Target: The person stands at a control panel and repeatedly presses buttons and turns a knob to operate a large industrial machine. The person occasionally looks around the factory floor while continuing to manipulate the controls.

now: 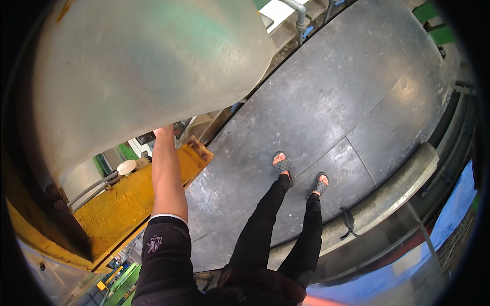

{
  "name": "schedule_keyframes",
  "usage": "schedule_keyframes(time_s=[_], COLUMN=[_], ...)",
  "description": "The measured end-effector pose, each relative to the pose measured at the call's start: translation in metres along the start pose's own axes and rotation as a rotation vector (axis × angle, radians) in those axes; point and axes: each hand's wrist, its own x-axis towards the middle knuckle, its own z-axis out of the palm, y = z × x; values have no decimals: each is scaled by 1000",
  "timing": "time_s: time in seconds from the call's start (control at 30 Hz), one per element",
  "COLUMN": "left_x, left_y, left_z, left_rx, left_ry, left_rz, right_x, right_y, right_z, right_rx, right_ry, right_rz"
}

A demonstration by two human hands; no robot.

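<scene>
My left arm reaches forward from a black short sleeve. My left hand [163,131] goes in at the lower edge of a large, smooth, grey-beige curved panel [153,61]. That panel covers most of the hand, so its fingers do not show, nor whether it holds anything. A small dark box-like part [146,137] lies beside the wrist. Under the forearm runs a worn yellow beam [120,196], with a white oval knob [126,167] near its far side. My right hand is out of the picture.
My feet, in checkered sandals [282,164], stand on grey metal floor plates [326,92]. A thick pale curved rail [388,188] with a black strap [347,223] runs along the right. Grey pipes [300,20] rise at the top. Blue sheeting [377,275] lies at lower right.
</scene>
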Motion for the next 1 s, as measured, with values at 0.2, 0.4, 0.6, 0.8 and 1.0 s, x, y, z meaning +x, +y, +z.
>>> schedule_keyframes(time_s=[0.2, 0.4, 0.6, 0.8, 1.0], left_x=[8, 4, -11, -21, -95], left_y=[2, 1, 2, 7, 76], left_z=[-5, 21, -18, -18, -101], left_rx=[30, -116, 27, 9, -412], left_ry=[28, 217, -195, 161, 297], left_rz=[-8, -40, 53, 203, 447], right_x=[2, 1, 5, 8, -5], right_y=[4, 11, 11, 15, 41], right_z=[-4, -4, -2, -6, -15], right_rx=[-9, -12, -1, 15, 9], right_ry=[7, 6, 14, 32, 45], right_rz=[-13, -19, -29, -55, -93])
